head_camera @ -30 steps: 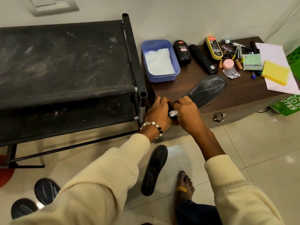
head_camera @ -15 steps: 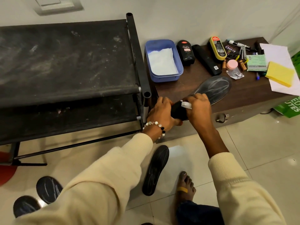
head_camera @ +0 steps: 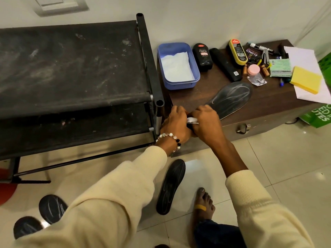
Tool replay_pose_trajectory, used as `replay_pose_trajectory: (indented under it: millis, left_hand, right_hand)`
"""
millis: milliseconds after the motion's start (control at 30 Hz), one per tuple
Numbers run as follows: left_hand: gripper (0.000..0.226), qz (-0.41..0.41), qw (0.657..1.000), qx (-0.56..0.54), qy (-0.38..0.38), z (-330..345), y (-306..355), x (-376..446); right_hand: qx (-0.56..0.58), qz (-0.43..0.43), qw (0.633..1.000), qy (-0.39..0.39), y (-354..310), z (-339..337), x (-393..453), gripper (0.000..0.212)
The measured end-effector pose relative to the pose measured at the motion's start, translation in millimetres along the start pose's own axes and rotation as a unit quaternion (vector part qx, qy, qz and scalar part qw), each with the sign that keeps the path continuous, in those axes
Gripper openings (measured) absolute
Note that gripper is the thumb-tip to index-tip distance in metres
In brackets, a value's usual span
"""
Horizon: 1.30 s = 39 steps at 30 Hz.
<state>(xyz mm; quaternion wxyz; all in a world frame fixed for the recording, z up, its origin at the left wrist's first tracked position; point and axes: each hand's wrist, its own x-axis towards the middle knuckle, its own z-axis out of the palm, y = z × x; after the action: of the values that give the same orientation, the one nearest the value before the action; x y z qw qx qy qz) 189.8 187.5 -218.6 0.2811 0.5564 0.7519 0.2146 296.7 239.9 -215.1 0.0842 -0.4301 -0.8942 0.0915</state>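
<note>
A black shoe insole (head_camera: 231, 99) with white streaks lies on the low brown cabinet (head_camera: 268, 108), its heel end over the front edge. My left hand (head_camera: 174, 124) grips that heel end, fingers curled over it. My right hand (head_camera: 206, 124) presses a small white wipe (head_camera: 245, 120) against the insole near the heel, fingers curled round it. The heel end is mostly hidden under both hands.
A blue tub (head_camera: 178, 66) with white tissue, shoe polish bottles (head_camera: 202, 57), a black brush (head_camera: 225, 67), a yellow sponge (head_camera: 306, 79) and papers crowd the cabinet. A black fabric rack (head_camera: 71, 68) stands left. More insoles (head_camera: 171, 187) lie on the tiled floor by my bare foot (head_camera: 203, 204).
My right hand slid with the wipe up the insole and then back toward the heel. My left hand kept its grip.
</note>
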Motion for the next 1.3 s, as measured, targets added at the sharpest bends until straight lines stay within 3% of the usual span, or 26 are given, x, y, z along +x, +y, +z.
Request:
replay_pose_trajectory:
  millis: [67,233,433,600,800,1000,1200,1300]
  left_hand:
    - [0.056,0.001,1.0,-0.002,0.001,0,0,0]
    - [0.07,-0.008,1.0,-0.005,0.002,1,1,0]
    - [0.061,0.001,1.0,-0.003,0.006,-1,1,-2]
    - [0.068,-0.008,1.0,0.008,0.005,1,2,-1]
    - [0.066,-0.003,1.0,0.007,0.003,0,3,-1]
    - [0.065,-0.003,1.0,0.026,-0.004,1,3,1]
    - [0.064,0.0,1.0,0.029,-0.001,1,4,0]
    - [0.065,-0.005,0.999,0.037,-0.007,1,4,1]
  right_hand:
    - [0.017,-0.023,1.0,-0.001,5,-4,-2,0.018]
    - [-0.025,0.121,0.99,0.068,26,-7,-9,0.018]
    - [0.043,-0.039,0.998,-0.021,8,-14,-10,0.015]
    - [-0.042,0.127,0.991,0.03,36,-19,-16,0.025]
    - [0.035,0.002,0.999,-0.028,13,-17,-15,0.019]
    - [-0.028,0.119,0.992,0.023,34,-27,-22,0.025]
    - [0.037,0.003,0.997,-0.074,21,-31,-26,0.022]
    - [0.009,0.11,0.993,-0.042,43,-35,-28,0.023]
